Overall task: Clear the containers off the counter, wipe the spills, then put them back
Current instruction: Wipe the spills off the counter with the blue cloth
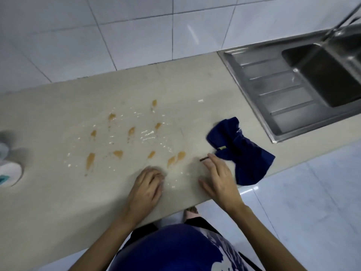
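Note:
Orange-brown drops and white specks of spill [132, 139] are scattered over the beige counter [58, 192]. A crumpled dark blue cloth [240, 151] lies on the counter's right part, one end hanging over the front edge. My right hand [218, 178] hovers palm down just left of the cloth, fingers spread, its fingertips at the cloth's near corner. A small dark sliver [204, 159] sits at those fingertips; whether it is held is unclear. My left hand [146, 188] rests on the counter near the front edge, fingers curled under and holding nothing. A blurred white container [9, 173] stands at the far left.
A stainless steel sink with a ribbed drainboard [277, 90] and a tap [340, 20] is set into the counter on the right. White wall tiles [136, 32] back the counter. Pale floor tiles [312, 202] lie below its front edge.

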